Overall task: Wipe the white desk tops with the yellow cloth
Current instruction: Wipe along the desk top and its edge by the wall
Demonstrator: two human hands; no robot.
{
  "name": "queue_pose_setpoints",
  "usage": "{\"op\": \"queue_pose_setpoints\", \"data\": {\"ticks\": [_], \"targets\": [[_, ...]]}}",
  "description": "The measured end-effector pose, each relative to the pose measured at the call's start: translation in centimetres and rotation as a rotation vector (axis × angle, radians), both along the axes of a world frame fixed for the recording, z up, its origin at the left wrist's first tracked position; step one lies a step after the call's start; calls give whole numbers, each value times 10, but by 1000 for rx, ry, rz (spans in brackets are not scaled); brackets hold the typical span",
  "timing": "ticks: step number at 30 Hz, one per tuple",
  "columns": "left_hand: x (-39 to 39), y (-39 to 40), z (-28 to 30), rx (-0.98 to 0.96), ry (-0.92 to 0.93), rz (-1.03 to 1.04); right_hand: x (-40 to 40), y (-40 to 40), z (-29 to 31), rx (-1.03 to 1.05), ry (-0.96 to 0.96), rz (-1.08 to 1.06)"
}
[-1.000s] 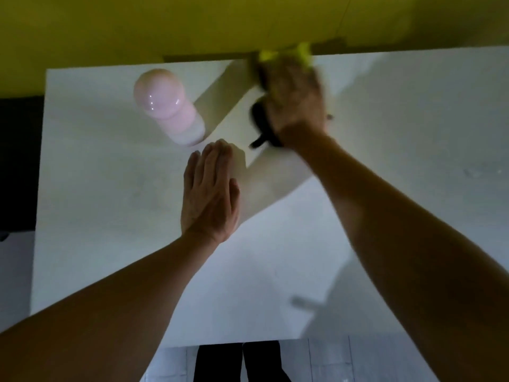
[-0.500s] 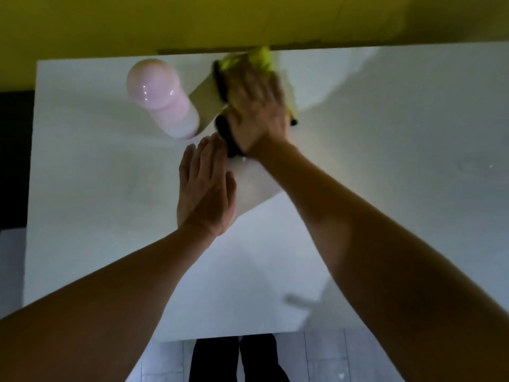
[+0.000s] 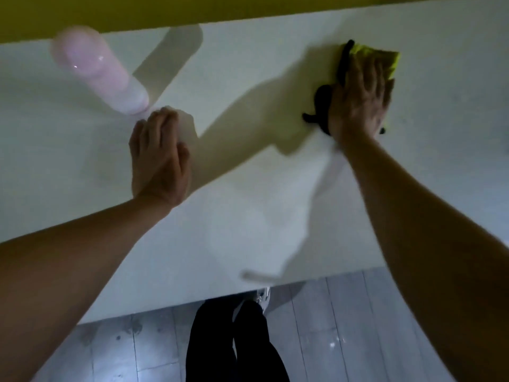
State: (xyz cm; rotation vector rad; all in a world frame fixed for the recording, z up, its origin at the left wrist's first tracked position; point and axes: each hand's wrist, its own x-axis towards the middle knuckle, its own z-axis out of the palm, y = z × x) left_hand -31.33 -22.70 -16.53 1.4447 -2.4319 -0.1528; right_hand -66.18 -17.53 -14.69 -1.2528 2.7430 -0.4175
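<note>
The yellow cloth (image 3: 385, 57), which has a black edge, lies on the white desk top (image 3: 248, 210) near its far side, right of centre. My right hand (image 3: 358, 100) presses flat on the cloth with spread fingers and covers most of it. My left hand (image 3: 158, 161) rests palm down on the desk, left of centre, holding nothing.
A pink bottle (image 3: 96, 73) stands on the desk at the far left, just beyond my left hand's fingertips. A yellow wall (image 3: 192, 9) runs behind the desk. The near desk edge gives onto grey floor (image 3: 330, 326), where my legs in dark trousers (image 3: 234, 340) show.
My right hand has slid the cloth from beside the pink bottle to the right along the desk's far side. The left hand stays planted on the desk.
</note>
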Motion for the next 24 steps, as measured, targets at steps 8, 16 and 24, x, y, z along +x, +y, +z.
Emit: {"op": "queue_pose_setpoints", "data": {"ticks": [8,16,24], "targets": [[0,2,4,29,7,-4,227,90,-2,-59,-4,536],[-4,10,5,-70,-61,-73,105,170,-12,-35,38,323],[-75,71,11,36,-30,-424,80,199,-3,-26,8,-179]]}}
